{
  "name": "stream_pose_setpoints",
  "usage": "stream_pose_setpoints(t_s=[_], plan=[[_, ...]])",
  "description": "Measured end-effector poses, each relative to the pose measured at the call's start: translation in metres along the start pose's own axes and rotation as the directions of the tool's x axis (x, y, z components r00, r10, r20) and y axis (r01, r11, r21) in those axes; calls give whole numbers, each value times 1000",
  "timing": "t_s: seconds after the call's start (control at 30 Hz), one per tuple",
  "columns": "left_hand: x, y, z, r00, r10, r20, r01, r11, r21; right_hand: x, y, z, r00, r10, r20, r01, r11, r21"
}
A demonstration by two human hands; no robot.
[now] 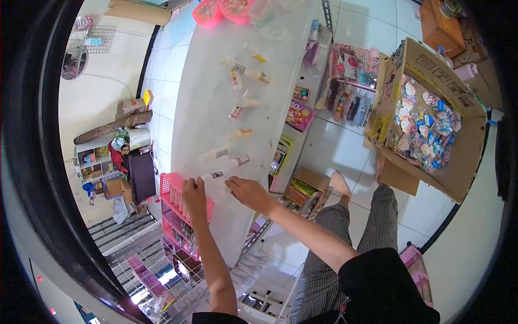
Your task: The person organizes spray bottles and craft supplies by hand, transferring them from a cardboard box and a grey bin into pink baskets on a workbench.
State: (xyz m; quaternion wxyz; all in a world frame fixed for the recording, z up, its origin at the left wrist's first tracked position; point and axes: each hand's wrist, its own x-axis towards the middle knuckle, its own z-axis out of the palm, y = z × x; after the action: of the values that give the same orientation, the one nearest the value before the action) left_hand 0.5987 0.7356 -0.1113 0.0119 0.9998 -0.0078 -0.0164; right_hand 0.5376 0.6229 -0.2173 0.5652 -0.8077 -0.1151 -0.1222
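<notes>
White plastic, a small tube-shaped bottle with a dark band, lay on the pale tabletop between the person's two hands, its long axis running roughly from hand to hand. The left hand rested at the table's near edge, its fingertips touching or just beside one end of the bottle; whether they pinched it could not be told. The right hand lay palm-down on the table just past the other end, fingers loosely extended and holding nothing that showed. Of the two, the left hand was the nearer to the bottle.

Beyond the hands, further small bottles stood apart from one another in a loose line along the table: a capped one nearest, a flat-lying clear one beside it, then a cream-capped one and a red-and-white one, with more farther off. None of these lay between either hand and the banded bottle, so the path to it was unobstructed.

Against the table's edge by the left forearm stood a pink plastic basket, with more pink crates below it on wire shelving. Two pink lidded containers sat at the table's far end. On the tiled floor to the right an open cardboard box held a heap of small packaged items, and a hanging display of accessories leaned by the table. The person's striped trousers and one bare foot showed below.
</notes>
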Motion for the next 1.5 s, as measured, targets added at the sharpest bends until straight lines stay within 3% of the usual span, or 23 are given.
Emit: stream_pose_setpoints(t_s=[0.3, 0.43, 0.5, 0.6, 0.63, 0.67, 0.7, 0.77, 0.8, 0.83, 0.9, 0.93, 0.97, 1.0, 1.03, 1.07, 1.13, 1.2, 1.23, 1.33, 1.4, 1.43, 1.5], plan=[[-13, 13, 2, 991, -78, -111, 84, 995, 53, -47, -21, -66, 981, 179, 73, -176, 983, -45], [-19, 6, 8, 960, 3, -279, 32, 992, 122, -81, -18, -122, 962, 148, -228, -148, 989, 19], [-18, -16, 22, 959, 11, -284, 6, 998, 58, -96, -6, -166, 927, 226, -300, -232, 973, 15], [-6, -72, 45, 936, -113, -334, 234, 909, 346, -116, 21, -261, 781, 494, -381, -502, 860, 86], [-13, -37, 26, 854, 108, -510, 161, 876, 455, -126, 37, -292, 711, 565, -419, -575, 810, 116], [-28, 47, -7, 812, -43, -582, 362, 820, 444, -136, 58, -321, 657, 617, -433, -672, 740, 36], [-30, 74, -14, 818, -31, -574, 341, 830, 441, -149, 84, -347, 600, 663, -447, -754, 656, -38], [-34, 115, -16, 579, 313, -753, -53, 936, 348, -177, 133, -387, 454, 830, -325, -875, 346, -339], [-43, 153, -14, 616, 333, -714, -238, 943, 234, -190, 157, -392, 438, 839, -323, -882, 332, -334], [-41, 179, 7, 641, 198, -742, -422, 898, -124, -204, 182, -394, 500, 849, -167, -743, 322, -587], [-59, 261, 35, 831, 103, -546, -401, 791, -462, -228, 222, -401, 505, 863, 10, -535, 322, -782], [-62, 299, 53, 808, 290, -513, -518, 764, -384, -240, 239, -404, 542, 821, 177, -387, 432, -815], [-72, 343, 68, 955, 211, -209, -294, 580, -759, -248, 257, -407, 555, 758, 343, -230, 536, -812], [-69, 373, 83, 928, 373, 10, -265, 678, -686, -250, 282, -409, 509, 819, 265, -352, 479, -804], [-74, 411, 100, 869, 458, 184, -149, 598, -788, -257, 302, -411, 628, 774, 79, -451, 445, -773], [-75, 439, 111, 721, 576, 386, -134, 662, -738, -225, 267, -450, 562, 818, 127, -324, 359, -875], [-81, 448, 188, 419, 624, 660, 71, 702, -709, -254, 319, -464, 782, 599, -173, -475, 394, -787], [-83, 475, 221, 186, 444, 876, -129, 895, -426, -257, 318, -492, 726, 632, -271, -606, 401, -687], [-91, 474, 251, 182, 438, 881, -119, 899, -422, -254, 314, -505, 660, 657, -365, -715, 400, -573], [-124, 456, 335, 440, 81, 895, -198, 980, 8, -263, 293, -522, 518, 705, -484, -852, 379, -361], [-143, 450, 353, 426, 2, 905, 168, 982, -81, -270, 282, -510, 446, 606, -659, -893, 246, -377], [-157, 441, 374, 424, -1, 906, 170, 982, -78, -273, 278, -503, 368, 457, -810, -927, 117, -356], [-181, 441, 394, 365, 449, 816, 92, 854, -511, -285, 275, -489, 269, 566, -779, -958, 76, -276]])
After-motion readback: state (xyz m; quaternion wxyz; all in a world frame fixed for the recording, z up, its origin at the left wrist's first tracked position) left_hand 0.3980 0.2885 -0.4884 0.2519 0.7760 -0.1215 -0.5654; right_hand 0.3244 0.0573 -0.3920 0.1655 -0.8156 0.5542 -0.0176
